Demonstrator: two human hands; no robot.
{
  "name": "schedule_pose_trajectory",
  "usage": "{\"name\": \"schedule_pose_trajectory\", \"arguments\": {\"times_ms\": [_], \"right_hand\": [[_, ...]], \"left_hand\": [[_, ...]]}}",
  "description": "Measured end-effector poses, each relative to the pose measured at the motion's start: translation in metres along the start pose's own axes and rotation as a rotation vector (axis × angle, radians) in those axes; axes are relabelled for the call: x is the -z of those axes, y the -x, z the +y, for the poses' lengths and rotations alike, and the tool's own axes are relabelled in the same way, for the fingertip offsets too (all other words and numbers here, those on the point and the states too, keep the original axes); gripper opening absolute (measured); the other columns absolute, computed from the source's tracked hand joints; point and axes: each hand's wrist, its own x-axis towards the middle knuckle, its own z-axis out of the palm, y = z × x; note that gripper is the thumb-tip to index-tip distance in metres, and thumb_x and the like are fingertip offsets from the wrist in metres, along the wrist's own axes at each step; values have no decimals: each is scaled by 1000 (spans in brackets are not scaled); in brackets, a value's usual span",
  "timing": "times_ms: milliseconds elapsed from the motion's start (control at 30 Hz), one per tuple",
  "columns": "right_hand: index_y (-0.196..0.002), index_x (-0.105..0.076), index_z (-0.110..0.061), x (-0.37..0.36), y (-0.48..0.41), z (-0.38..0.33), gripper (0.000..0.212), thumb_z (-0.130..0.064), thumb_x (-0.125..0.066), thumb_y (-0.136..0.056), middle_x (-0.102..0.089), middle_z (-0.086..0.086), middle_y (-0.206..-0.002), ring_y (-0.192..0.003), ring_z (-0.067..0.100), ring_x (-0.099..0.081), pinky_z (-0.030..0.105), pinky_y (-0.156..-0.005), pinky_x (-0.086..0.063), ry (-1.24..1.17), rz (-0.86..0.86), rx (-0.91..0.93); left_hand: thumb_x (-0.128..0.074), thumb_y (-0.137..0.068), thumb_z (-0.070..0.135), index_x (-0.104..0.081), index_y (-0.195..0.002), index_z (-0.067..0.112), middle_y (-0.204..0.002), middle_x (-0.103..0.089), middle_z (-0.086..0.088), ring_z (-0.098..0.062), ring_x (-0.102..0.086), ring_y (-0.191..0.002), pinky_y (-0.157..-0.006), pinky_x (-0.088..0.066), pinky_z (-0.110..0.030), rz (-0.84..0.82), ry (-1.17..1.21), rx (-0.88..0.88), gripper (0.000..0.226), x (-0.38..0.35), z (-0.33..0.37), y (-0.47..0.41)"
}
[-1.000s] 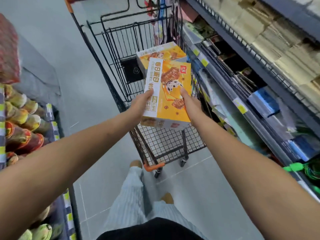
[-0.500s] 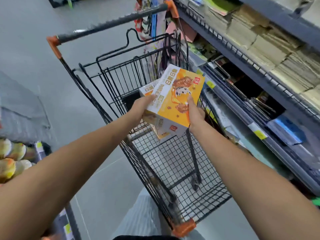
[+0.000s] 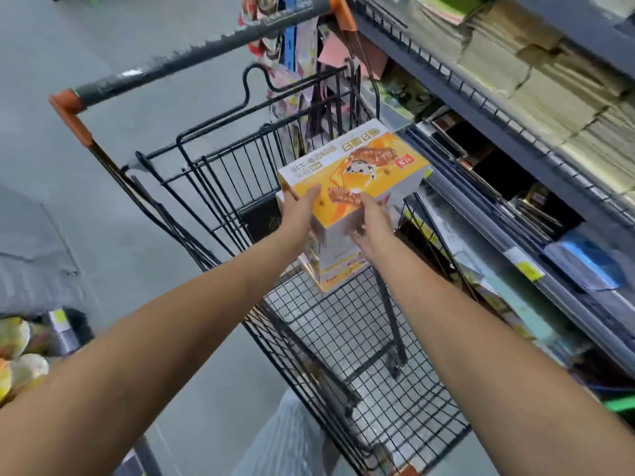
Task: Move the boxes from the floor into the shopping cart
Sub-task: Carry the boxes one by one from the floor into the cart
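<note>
An orange and white snack box (image 3: 357, 166) is held flat inside the black wire shopping cart (image 3: 220, 187), over a stack of similar boxes (image 3: 338, 266) at the cart's far end. My left hand (image 3: 300, 209) grips the box's near left corner. My right hand (image 3: 372, 223) holds its near right side. Whether the held box touches the stack below cannot be told. The cart's near mesh floor (image 3: 364, 341) is bare.
The cart's grey handle with orange ends (image 3: 192, 56) crosses the top. Store shelving (image 3: 515, 139) with stationery runs close along the right. Packaged goods (image 3: 17, 355) sit low at the left. Grey floor (image 3: 68, 201) lies left of the cart. My trouser leg (image 3: 285, 441) is at the bottom.
Both hands carried the box forward and down into the cart, turning it flat over the stack. The view has moved closer above the cart.
</note>
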Motion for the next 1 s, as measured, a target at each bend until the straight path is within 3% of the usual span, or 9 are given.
{"name": "schedule_pose_trajectory", "arguments": {"times_ms": [100,200,267,300,400,467,700,833,1000], "right_hand": [[-153,-27,-22,0,-5,-8,65,-37,-55,-96,-39,3,-147,-139,25,-36,42,-108,-36,28,-40,4],[-116,-50,-26,4,-10,-12,22,-35,-54,-96,-50,-6,-103,-125,21,-50,31,-75,-40,18,-141,-13],[-98,-45,-27,7,-12,-15,5,-31,-47,-100,-47,-7,-88,-94,14,-57,25,-63,-34,-36,-183,-21],[-99,-46,-26,8,-10,-18,5,-30,-44,-101,-51,-5,-95,-90,14,-58,26,-65,-37,-41,-209,-4],[-139,-40,-24,14,-2,-20,39,-38,-37,-103,-42,4,-148,-128,28,-50,39,-92,-41,-38,-230,65],[-152,-24,-20,18,7,-22,54,-39,-35,-104,-33,5,-156,-134,31,-45,41,-97,-40,-23,-224,82],[-142,-40,-12,64,50,-21,46,-37,-37,-103,-62,7,-126,-111,25,-61,37,-90,-50,-36,-157,151],[-139,-43,-12,120,87,-12,43,-35,-40,-102,-61,12,-131,-100,22,-63,35,-84,-49,-32,-101,193],[-129,-51,-15,223,160,13,34,-32,-44,-100,-68,3,-105,-96,22,-64,34,-78,-48,-63,42,280]], "left_hand": [[-52,-96,25,-48,-134,13,-111,-62,-3,-13,-60,-73,-53,-46,-21,39,44,25,40,3,15,-7],[-45,-100,21,-47,-133,6,-98,-59,-1,-9,-54,-66,-40,-46,-16,46,74,24,36,7,28,-12],[-45,-100,22,-47,-133,8,-91,-60,3,-8,-57,-71,-50,-52,-18,35,58,9,36,8,31,-11],[-46,-99,25,-47,-135,10,-96,-63,3,-8,-60,-76,-60,-53,-23,24,47,0,38,7,31,-10],[-53,-94,34,-45,-137,16,-124,-60,1,-16,-60,-108,-89,-49,-34,47,-14,-68,48,3,23,-4],[-58,-88,39,-42,-137,14,-134,-53,-5,-22,-53,-121,-103,-43,-43,106,-52,-111,57,-1,20,4],[-55,-93,33,-51,-121,14,-127,-55,-5,-23,-52,-116,-102,-43,-42,85,-184,-205,34,-20,13,40],[-52,-94,35,-57,-92,25,-99,-60,1,-19,-56,-94,-74,-46,-31,-95,-345,-120,11,-53,4,80],[-43,-98,37,-56,-96,23,-98,-58,3,-11,-53,-82,-82,-42,-33,-428,-532,-76,19,-119,-42,161]]}}
